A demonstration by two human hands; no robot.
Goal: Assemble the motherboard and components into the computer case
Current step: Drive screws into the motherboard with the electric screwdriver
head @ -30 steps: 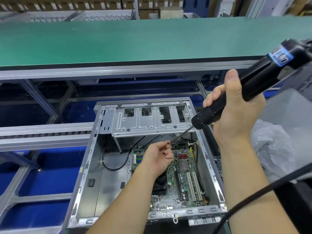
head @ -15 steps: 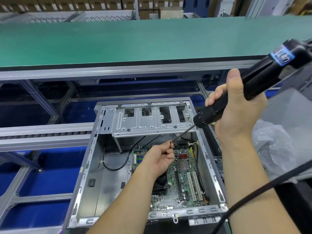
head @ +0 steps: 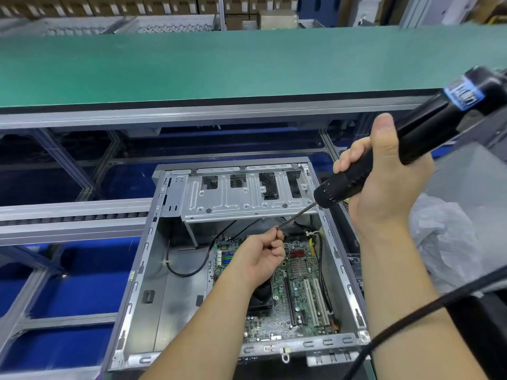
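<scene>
We find the motherboard [head: 299, 292] seated flat on the floor of the open computer case [head: 153, 283], toward its right side, green face up, with white expansion slots [head: 315, 303] near the right wall and a black fan [head: 260, 297] partly hidden under the left forearm. A black cable [head: 186, 271] loops across the bare case floor to the left of the board. The metal drive cage [head: 241, 198] spans the far end of the case. The left hand [head: 260, 259] hovers over the board, fingers curled, pinching at the tip of the screwdriver bit [head: 296, 216]; whether a screw is held there we cannot tell. The right hand [head: 384, 182] is clenched round the black electric screwdriver [head: 428, 133], angled down-left above the case's far right corner. A green conveyor belt [head: 219, 64] runs behind; crumpled clear plastic [head: 450, 242] lies to the right.
</scene>
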